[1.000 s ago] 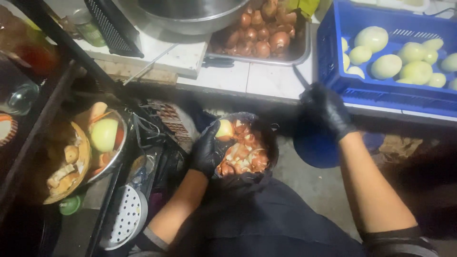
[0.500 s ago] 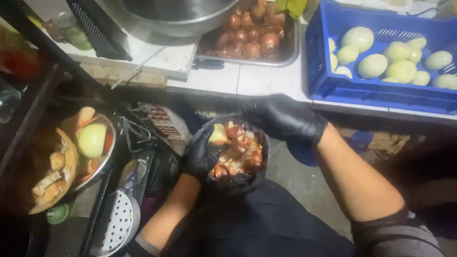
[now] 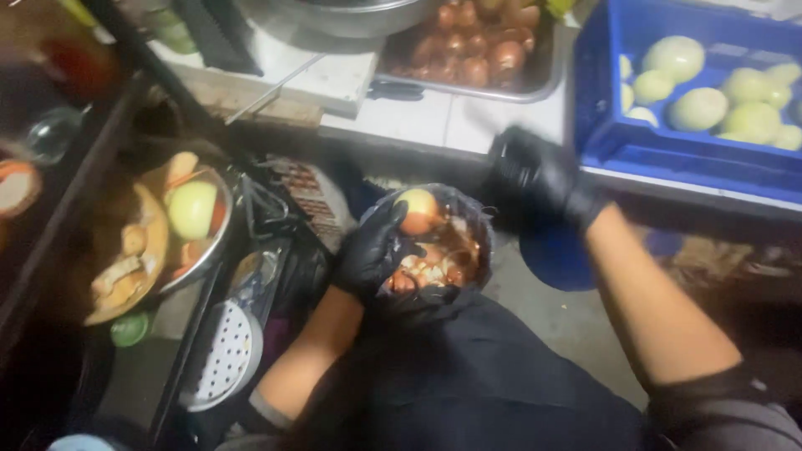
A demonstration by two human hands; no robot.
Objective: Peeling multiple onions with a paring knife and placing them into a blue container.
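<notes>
My left hand (image 3: 378, 252), in a black glove, holds a partly peeled onion (image 3: 418, 209) over a black plastic bag (image 3: 468, 242) full of brown onion skins on my lap. My right hand (image 3: 535, 179), also gloved in black, hovers blurred just right of the bag, below the counter edge; whether it holds anything I cannot tell. A metal tray of unpeeled brown onions (image 3: 476, 54) sits on the white counter above. A blue crate (image 3: 668, 159) with peeled pale onions (image 3: 697, 107) stands at the right.
A large metal pot (image 3: 342, 17) stands at the counter's back. At the left a metal bowl (image 3: 205, 250) holds vegetable pieces beside a wooden board (image 3: 125, 267). A white perforated lid (image 3: 221, 359) lies lower left. A blue round object (image 3: 555, 259) sits on the floor.
My right hand has lifted off the bag's rim and moved up and right toward the counter. The left hand keeps the onion over the bag.
</notes>
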